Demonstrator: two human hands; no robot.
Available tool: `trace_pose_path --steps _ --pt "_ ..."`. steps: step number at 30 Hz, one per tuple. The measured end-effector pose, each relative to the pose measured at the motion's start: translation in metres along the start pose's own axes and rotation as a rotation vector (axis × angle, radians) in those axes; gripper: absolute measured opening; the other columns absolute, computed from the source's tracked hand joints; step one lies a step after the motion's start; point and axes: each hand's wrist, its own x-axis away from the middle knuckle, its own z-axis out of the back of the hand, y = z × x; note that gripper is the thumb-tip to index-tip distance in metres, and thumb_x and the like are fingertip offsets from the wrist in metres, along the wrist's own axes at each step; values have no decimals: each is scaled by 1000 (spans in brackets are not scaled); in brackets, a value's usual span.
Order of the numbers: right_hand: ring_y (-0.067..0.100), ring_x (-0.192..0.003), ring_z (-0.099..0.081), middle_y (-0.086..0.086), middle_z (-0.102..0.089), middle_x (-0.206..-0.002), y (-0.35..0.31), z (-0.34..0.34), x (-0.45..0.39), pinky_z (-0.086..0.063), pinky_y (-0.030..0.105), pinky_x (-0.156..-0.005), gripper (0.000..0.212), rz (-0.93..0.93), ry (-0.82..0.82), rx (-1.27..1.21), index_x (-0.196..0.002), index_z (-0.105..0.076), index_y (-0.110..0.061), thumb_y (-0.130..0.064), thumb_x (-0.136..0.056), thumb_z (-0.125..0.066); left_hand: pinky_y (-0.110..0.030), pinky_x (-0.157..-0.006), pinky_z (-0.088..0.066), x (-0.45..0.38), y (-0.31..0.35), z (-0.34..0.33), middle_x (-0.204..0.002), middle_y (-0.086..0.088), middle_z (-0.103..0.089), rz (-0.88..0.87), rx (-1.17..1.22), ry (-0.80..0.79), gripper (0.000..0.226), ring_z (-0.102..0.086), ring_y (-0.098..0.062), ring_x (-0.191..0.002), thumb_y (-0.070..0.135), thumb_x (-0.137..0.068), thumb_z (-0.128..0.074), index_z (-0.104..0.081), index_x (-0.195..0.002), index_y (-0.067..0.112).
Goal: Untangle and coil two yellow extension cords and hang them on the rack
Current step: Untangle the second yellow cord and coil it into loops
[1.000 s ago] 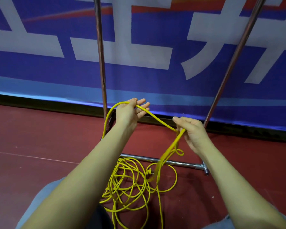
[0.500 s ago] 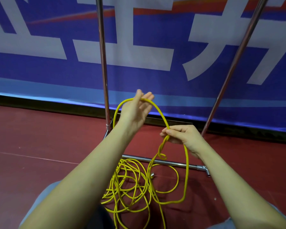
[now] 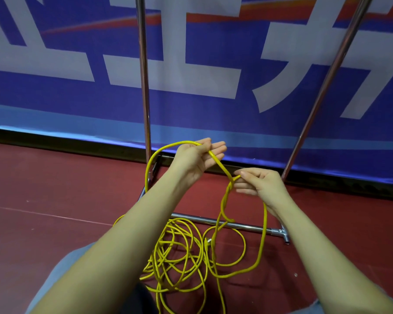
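The left hand (image 3: 196, 158) is raised with the palm up and the fingers nearly straight, and a loop of yellow cord (image 3: 216, 158) lies across them. The right hand (image 3: 258, 183) sits just beside and below it, with thumb and fingertips pinching the cord where two strands cross. From that pinch one loop hangs down and swings out to the right, while the rest drops into a loose tangle (image 3: 179, 252) on the red floor (image 3: 55, 211) between the arms. A pale plug end seems to lie in the pile, too small to be sure. The cord looks light, limp and smooth, so it will likely slip and twist; a firm pinch at each crossing, with loops laid over the flat palm, should suit it. The rack (image 3: 143, 75) stands right behind, its base bar touching the pile, in front of a blue banner (image 3: 55, 98).
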Motion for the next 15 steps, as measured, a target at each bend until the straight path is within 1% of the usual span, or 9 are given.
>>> trace_pose_path --steps 2,3,5,7,9,10,11,13,15 --pt "3 -61 -67 0 -70 -64 5 3 -5 -49 13 -58 16 41 99 155 -94 -68 0 -4 -94 -52 -25 -57 -58 1 4 -2 -85 -19 -66 17 40 -10 11 -64 -29 -94 -3 -99 -36 -47 -97 0" --pt "1 -61 -65 1 -69 -67 8 5 -7 -46 12 -59 16 64 123 229 -93 -69 1 -4 -93 -54 -25 -57 -58 2 6 -4 -86 -19 -67 24 66 -15 11 -66 -28 -92 -3 -99 -36 -47 -98 -1" --pt "4 -73 -62 5 -70 -80 11 5 -7 -44 14 -68 13 86 111 338 -90 -72 -3 -5 -90 -59 -26 -58 -58 3 9 -6 -98 -22 -67 43 124 -15 13 -66 -27 -96 -3 -99 -36 -49 -97 -2" --pt "9 -90 -61 9 -71 -98 10 1 -6 -44 11 -83 13 89 21 365 -96 -71 -7 -6 -90 -60 -29 -63 -58 4 11 -9 -113 -26 -61 54 184 -3 15 -62 -29 -102 -2 -100 -36 -50 -96 -2" --pt "13 -103 -61 10 -70 -108 7 -5 -3 -41 24 -103 16 48 -134 207 -102 -70 -9 -10 -89 -60 -33 -74 -54 5 12 -11 -125 -28 -55 54 231 8 16 -57 -31 -115 -2 -100 -34 -50 -96 -2" --pt "14 -107 -60 6 -70 -107 4 -8 -1 -38 29 -107 16 19 -221 125 -101 -71 -11 -14 -88 -61 -36 -82 -51 5 12 -11 -128 -28 -53 47 246 16 16 -54 -32 -119 -1 -101 -33 -50 -101 -3" --pt "13 -110 -60 2 -71 -106 2 -11 1 -37 27 -107 19 1 -305 73 -99 -72 -13 -19 -85 -61 -39 -88 -48 5 14 -11 -131 -27 -52 40 262 22 19 -53 -33 -122 -1 -101 -33 -49 -110 -4" --pt "4 -109 -59 -5 -71 -104 -1 -18 6 -40 16 -99 21 7 -415 88 -99 -70 -16 -21 -83 -59 -43 -93 -45 2 18 -9 -134 -27 -50 34 314 39 28 -50 -35 -125 0 -102 -31 -41 -128 -5" --pt "-3 -97 -61 -5 -69 -100 -1 -24 8 -42 11 -88 14 69 -407 192 -99 -67 -15 -9 -87 -63 -43 -94 -43 2 19 -9 -135 -26 -49 41 356 39 23 -49 -35 -126 0 -102 -32 -44 -120 -5"
